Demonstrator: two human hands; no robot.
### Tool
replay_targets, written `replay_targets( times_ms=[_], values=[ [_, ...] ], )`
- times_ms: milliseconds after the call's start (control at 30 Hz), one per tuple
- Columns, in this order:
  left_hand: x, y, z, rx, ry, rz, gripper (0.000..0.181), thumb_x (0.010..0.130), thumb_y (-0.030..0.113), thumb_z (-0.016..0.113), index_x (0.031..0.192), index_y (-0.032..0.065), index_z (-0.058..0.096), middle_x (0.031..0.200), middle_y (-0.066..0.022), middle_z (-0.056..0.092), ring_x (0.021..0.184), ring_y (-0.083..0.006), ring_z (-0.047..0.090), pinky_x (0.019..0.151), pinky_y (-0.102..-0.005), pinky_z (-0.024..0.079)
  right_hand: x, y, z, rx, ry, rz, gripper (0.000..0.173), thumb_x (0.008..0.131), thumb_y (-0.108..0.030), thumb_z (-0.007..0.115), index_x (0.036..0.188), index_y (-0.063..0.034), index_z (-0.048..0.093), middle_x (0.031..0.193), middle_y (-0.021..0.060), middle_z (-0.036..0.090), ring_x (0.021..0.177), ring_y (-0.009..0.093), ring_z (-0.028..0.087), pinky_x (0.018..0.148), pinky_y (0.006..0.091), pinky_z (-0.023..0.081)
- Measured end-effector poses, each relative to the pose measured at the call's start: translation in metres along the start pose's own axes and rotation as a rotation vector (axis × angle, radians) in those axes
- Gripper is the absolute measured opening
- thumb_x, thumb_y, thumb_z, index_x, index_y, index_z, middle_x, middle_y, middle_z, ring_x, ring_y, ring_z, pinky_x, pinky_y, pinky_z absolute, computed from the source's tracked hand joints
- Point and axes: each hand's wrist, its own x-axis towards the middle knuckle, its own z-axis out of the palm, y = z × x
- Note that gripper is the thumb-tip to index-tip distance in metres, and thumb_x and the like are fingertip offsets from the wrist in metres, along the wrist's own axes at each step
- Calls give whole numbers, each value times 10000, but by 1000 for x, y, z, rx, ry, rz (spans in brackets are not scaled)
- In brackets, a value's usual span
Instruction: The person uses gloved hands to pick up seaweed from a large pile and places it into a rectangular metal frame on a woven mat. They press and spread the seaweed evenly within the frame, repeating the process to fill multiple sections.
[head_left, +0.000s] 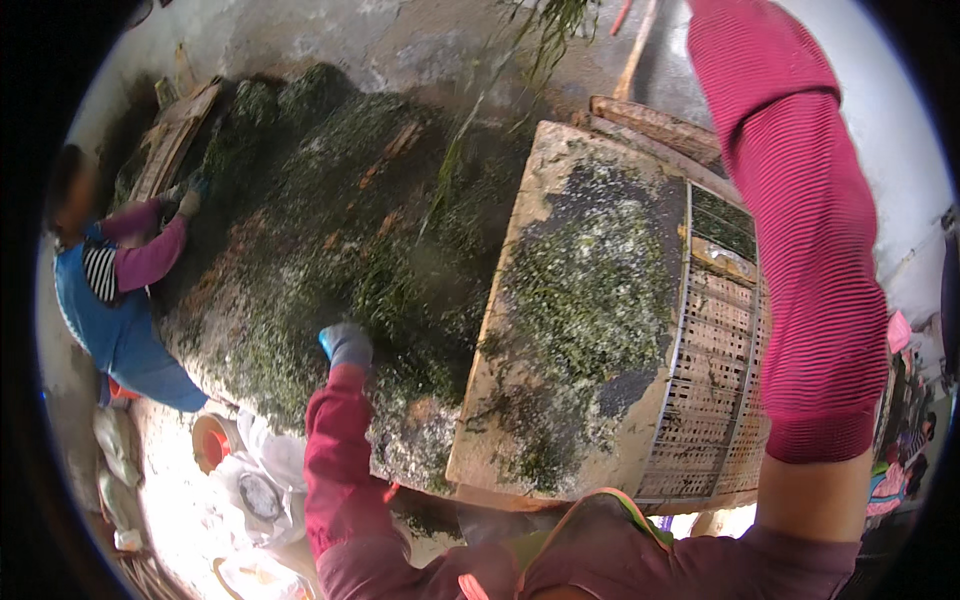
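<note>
My left hand (346, 343), in a grey and blue glove, rests at the near side of a large heap of dark green seaweed (405, 277). Its fingers are blurred against the seaweed, so a grip cannot be made out. My right arm, in a red striped sleeve, is raised past the upper edge, and that hand is out of view. Long green strands (559, 37) hang in the air at the top, with a thin one trailing down towards the heap. To the right lies a board (630, 442) spread with seaweed (592, 285) and white salt-like grains.
A person in a blue apron (112, 322) reaches into the heap at far left, beside wooden planks (176, 139). A slatted crate-like surface (705, 382) adjoins the board. Below left stand a bucket (201, 442) and white bags (232, 480). A wooden handle (636, 56) leans behind.
</note>
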Motion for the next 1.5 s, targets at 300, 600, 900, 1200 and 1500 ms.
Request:
replay_targets(
  times_ms=[300,600,900,1200,1500],
  values=[
    [-124,81,-194,-234,569,645,868,863,588,674,1531,81,450,1616,-164,379,1502,-372,329,1224,-518,231,-151,-53,-90,-898,-525,-660,195,1020,-66,561,1138,26,685,1038,101,739,702,70,656,610,206,567],
    [-265,328,-214,-2329,-959,1043,589,1016,450,563,1370,-20,529,1078,-160,683,1088,-344,646,976,-477,521,-556,81,-77,193,-248,996,368,966,-307,674,1172,-2,681,914,129,744,625,170,692,609,284,578],
    [-144,381,-333,-2319,-997,955,213,1006,224,628,997,15,671,1044,-174,731,1049,-369,694,958,-541,548,-548,106,-284,-64,39,912,332,891,-270,766,1060,9,704,789,95,742,526,151,637,457,271,490],
    [-197,486,-309,-366,664,622,919,892,611,619,1606,140,282,1616,-189,350,1491,-348,340,1234,-507,225,-552,137,-388,-332,-200,1207,320,867,-186,784,1084,39,712,771,149,745,498,206,648,432,321,516],
    [-213,568,-271,-178,738,751,903,888,489,677,1620,190,241,1673,-184,223,1538,-436,186,1231,-605,116,-618,34,-518,-818,-4,1138,497,931,-324,709,1331,-41,629,1319,134,656,1089,207,653,873,356,541]
  ],
)
